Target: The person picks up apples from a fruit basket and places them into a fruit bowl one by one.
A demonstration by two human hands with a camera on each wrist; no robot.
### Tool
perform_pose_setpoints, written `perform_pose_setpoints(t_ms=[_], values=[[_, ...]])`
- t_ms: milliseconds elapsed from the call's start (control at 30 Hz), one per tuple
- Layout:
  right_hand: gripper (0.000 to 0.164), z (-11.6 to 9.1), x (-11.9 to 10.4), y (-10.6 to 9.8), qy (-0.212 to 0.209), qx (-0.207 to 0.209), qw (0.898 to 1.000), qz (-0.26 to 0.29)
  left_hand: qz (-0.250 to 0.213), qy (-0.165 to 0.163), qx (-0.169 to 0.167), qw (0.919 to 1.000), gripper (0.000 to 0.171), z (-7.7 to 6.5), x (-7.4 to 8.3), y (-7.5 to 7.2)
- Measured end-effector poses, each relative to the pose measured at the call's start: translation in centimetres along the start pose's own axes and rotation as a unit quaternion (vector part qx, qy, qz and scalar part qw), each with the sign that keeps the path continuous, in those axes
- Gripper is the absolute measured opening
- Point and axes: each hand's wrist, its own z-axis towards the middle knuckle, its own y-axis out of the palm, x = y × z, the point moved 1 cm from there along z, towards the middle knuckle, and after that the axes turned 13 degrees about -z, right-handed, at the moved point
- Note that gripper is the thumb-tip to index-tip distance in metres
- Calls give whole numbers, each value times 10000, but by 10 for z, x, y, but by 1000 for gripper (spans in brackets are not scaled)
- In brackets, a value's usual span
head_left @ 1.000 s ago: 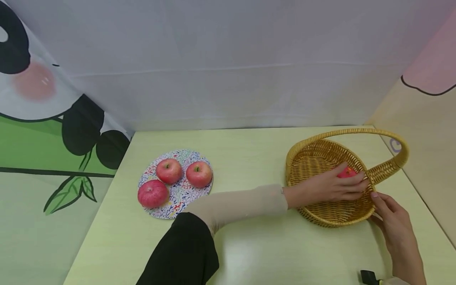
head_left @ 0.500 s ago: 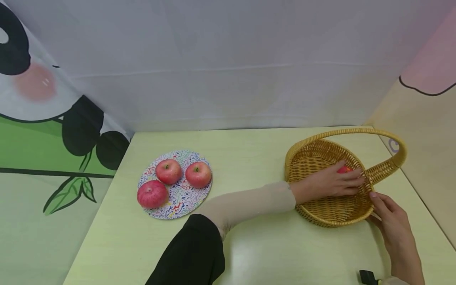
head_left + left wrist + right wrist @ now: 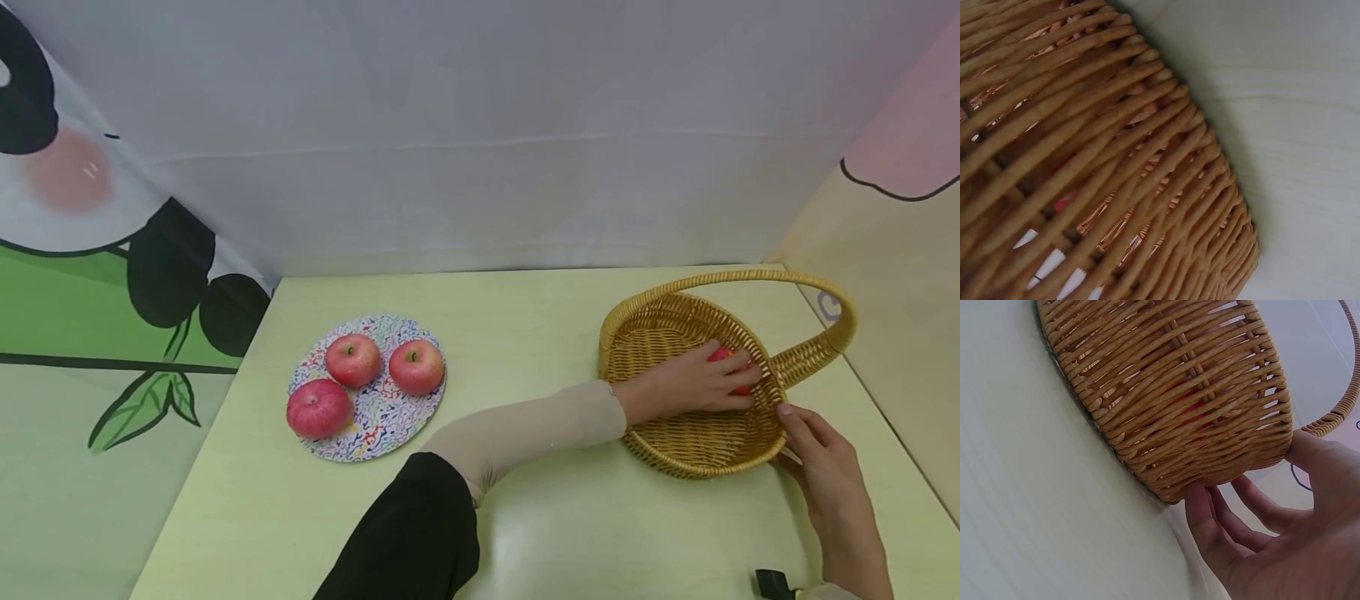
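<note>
In the head view, my left hand is inside the wicker basket, its fingers bent over a red apple. Most of that apple is hidden under the hand; bits of red show between the fingers. My right hand grips the basket's near right rim, thumb on the edge and fingers against the outer wall. From the right wrist, this hand holds the woven side, with red showing through the gaps. Only the basket's weave fills much of the left wrist view, and the left hand is mostly hidden there.
To the left, a round speckled plate carries three apples. The basket's tall handle arches over its back and right side. A grey-white wall closes off the table's far edge.
My left wrist has moved slightly right and the fingers have drawn in around the apple in the basket. The right hand keeps its grip on the rim. The plate and its apples stay put.
</note>
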Motion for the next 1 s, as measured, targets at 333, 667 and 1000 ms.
perform_pose_setpoints(t_ms=[333,667,1000], values=[[14,0,3,-2,2,47,10000,28,-474,-176,363,9981,54,-6,-1,-2],[14,1,4,-2,34,5,9999,105,-1831,-626,188,9809,56,-14,-6,-10],[19,1,3,-1,-39,-47,9998,182,-3717,-1250,626,9178,63,-35,-20,-26]])
